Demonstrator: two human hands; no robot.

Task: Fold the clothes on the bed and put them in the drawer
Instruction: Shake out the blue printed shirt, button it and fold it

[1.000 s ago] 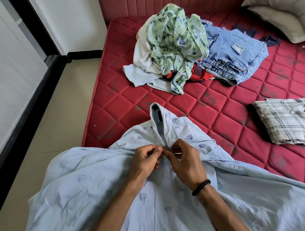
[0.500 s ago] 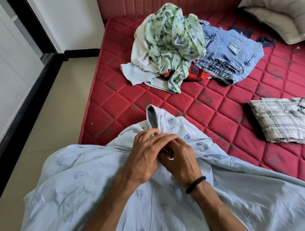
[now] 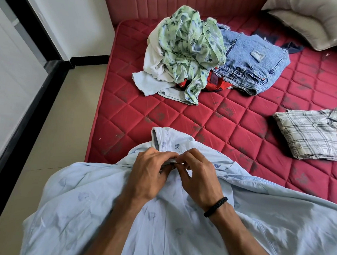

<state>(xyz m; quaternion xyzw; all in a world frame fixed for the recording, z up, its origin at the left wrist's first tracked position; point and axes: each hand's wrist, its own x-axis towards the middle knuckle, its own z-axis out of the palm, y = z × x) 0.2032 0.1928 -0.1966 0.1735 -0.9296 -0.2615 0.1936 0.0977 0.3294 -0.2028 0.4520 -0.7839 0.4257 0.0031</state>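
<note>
Cotton shirt point(image 3: 178, 225), pinched at its collar by left hand point(image 3: 149, 175) and right hand point(image 3: 198, 179), may slide off the bed point(image 3: 241, 131).

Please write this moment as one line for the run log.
step: fastening collar | left hand: pinches light blue shirt | right hand: pinches same | folded: plaid shirt | unfolded: clothes pile

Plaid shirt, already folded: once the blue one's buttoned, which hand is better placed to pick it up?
Probably the right hand. The plaid shirt lies on the red mattress to that hand's side, while the left hand would have to cross over. Both now pinch the blue shirt at its collar.
</note>
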